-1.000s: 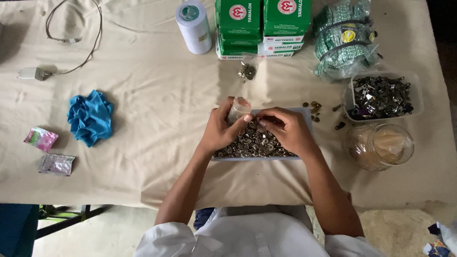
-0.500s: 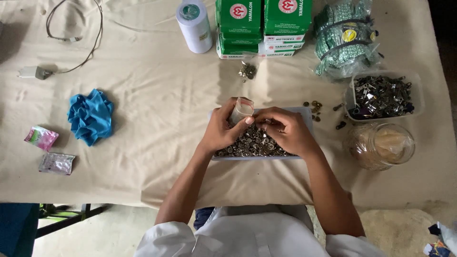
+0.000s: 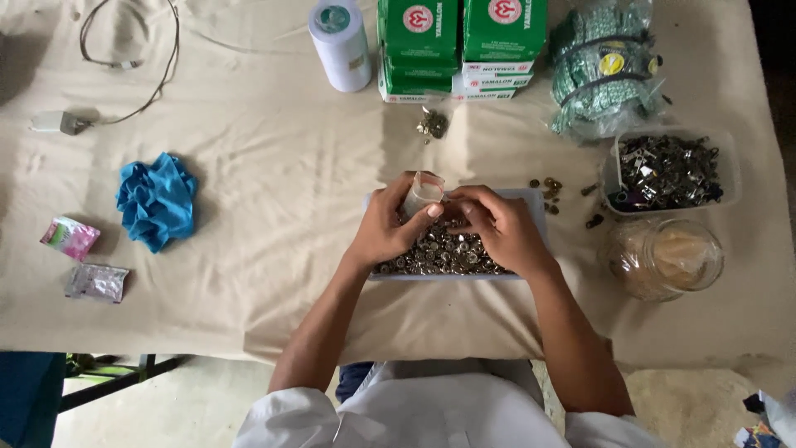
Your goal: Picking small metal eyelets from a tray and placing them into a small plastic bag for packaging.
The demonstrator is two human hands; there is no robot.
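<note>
Over the middle of the table, the left hand (image 3: 390, 228) curls around a small clear packet (image 3: 423, 192), fingers wrapped round its side and thumb pressed near its top, holding it upright just above a shallow tray (image 3: 537, 217). Its forearm runs down and to the left toward a white sleeve. Opposite it, the right hand (image 3: 502, 228) bends at the wrist with its fingertips pinched together close beside the packet's mouth — what they grip, if anything, is too small to tell. Both hands hover over the tray, which is heaped with small round metal pieces (image 3: 444, 253); the hands hide much of its upper half. Just right of the tray a few loose dark pieces (image 3: 549, 189) lie scattered on the beige cloth (image 3: 274, 182). Farther right stands a clear tub of metal clips (image 3: 667, 170), and below it a round glass jar (image 3: 663, 257) — both near the right forearm but apart from it. Behind the tray sit stacked green boxes (image 3: 460, 41), a white roll (image 3: 340, 41) to their left, a bundle of green packets (image 3: 605, 66) to their right, and a little pile of metal bits (image 3: 432, 124) in front. Well off to the left lie a crumpled blue cloth (image 3: 156, 199), two small sachets (image 3: 83, 261) and a cable with a plug (image 3: 58, 123).
</note>
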